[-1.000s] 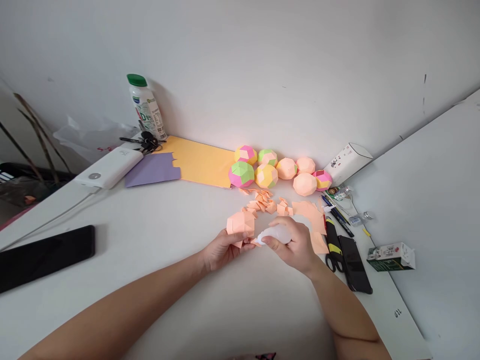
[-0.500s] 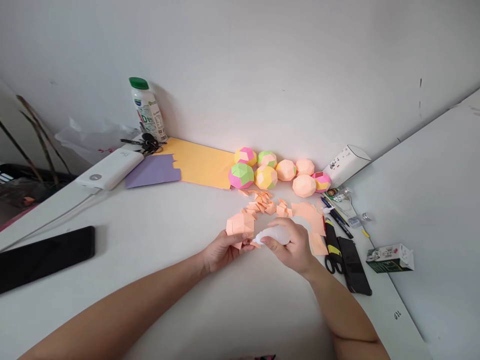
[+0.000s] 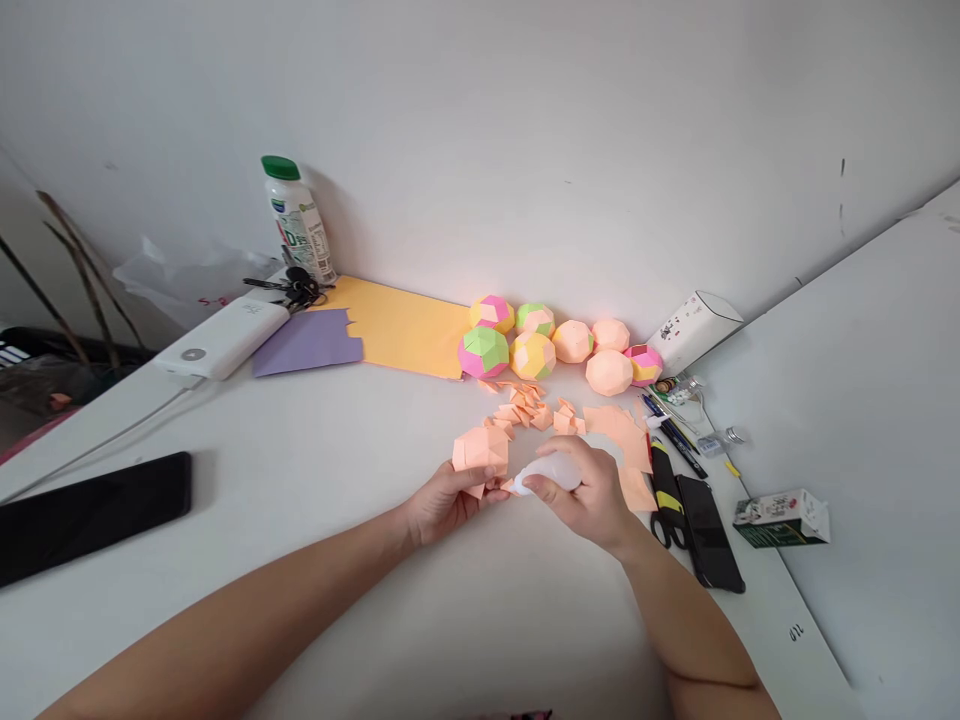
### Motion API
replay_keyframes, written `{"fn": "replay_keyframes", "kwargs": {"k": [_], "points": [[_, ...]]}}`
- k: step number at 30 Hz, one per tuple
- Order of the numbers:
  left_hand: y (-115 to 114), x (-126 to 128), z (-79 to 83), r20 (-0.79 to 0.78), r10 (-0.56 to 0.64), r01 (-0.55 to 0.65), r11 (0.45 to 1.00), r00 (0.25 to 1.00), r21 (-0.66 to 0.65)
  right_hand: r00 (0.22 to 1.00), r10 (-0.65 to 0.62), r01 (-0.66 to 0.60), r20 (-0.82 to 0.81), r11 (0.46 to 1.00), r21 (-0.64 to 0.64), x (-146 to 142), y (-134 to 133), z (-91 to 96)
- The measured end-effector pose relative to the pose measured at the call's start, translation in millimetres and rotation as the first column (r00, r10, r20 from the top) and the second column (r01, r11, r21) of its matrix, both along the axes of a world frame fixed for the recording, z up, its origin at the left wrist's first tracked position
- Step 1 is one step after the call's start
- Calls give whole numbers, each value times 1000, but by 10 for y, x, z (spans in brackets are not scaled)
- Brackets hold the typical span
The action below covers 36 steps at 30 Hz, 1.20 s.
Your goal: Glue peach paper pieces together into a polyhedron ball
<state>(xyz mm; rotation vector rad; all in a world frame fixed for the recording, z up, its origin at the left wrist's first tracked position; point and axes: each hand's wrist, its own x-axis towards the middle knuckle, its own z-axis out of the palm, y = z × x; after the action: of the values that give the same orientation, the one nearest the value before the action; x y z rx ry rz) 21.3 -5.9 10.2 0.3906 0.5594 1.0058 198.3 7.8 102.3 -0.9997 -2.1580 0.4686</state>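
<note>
Pinched between the fingers of my left hand (image 3: 448,503) is a partly built peach paper ball (image 3: 480,449), with a loose flap at its lower side. My right hand (image 3: 590,490) is wrapped round a white squeeze glue bottle (image 3: 553,469). Its nozzle points left and meets the small peach flap by my left fingertips; whether glue is coming out I cannot tell. Just beyond both hands lie folded peach paper pieces (image 3: 523,405) in a loose pile. A cut peach paper sheet (image 3: 619,428) lies to the right, partly behind my right hand.
Several finished paper balls (image 3: 532,355) line the wall. Yellow card (image 3: 412,325) and purple card (image 3: 307,342) lie left of them, near a bottle (image 3: 300,225) and white power bank (image 3: 223,337). Scissors (image 3: 669,528), a cutter (image 3: 666,480) and a phone (image 3: 710,533) sit at right.
The glue bottle's nozzle has shifted very slightly to the right along the flap. Both hands otherwise keep the same hold and place.
</note>
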Motion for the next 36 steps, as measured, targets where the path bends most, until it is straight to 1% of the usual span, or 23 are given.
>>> {"fn": "replay_keyframes", "kwargs": {"k": [3, 8, 11, 14, 19, 21, 24, 29, 33, 36], "points": [[0, -3, 9, -4, -5, 6, 1000, 1000, 5, 1000, 2, -1, 26, 1000, -20, 9, 9, 4], [0, -16, 16, -21, -43, 43, 998, 999, 37, 996, -24, 32, 81, 995, -100, 39, 16, 37], [0, -16, 10, -22, -33, 33, 999, 999, 14, 995, -36, 49, 90, 988, -146, 49, 10, 56], [0, -13, 0, 22, -12, 12, 1000, 1000, -16, 998, -43, 49, 36, 980, -194, 61, 6, 85], [1, -27, 2, 84, -46, 53, 996, 995, -76, 982, -94, 52, -166, 968, -244, 97, 16, 140], [1, -39, 15, 80, -54, 60, 994, 995, -86, 974, -108, 54, -201, 964, -259, 99, 16, 149], [-4, -52, 44, 80, -89, 94, 994, 993, -58, 970, -107, 45, -218, 961, -272, 77, -3, 145], [-14, -55, 67, 107, -126, 126, 992, 986, 6, 977, -48, 2, -209, 976, -217, 24, -56, 127], [-10, -54, 35, 114, -138, 136, 990, 984, 27, 992, 25, -38, -125, 994, -104, 0, -84, 124], [0, -53, 9, 115, -138, 133, 990, 984, 50, 994, 58, -60, -97, 998, -17, -16, -98, 122]]}}
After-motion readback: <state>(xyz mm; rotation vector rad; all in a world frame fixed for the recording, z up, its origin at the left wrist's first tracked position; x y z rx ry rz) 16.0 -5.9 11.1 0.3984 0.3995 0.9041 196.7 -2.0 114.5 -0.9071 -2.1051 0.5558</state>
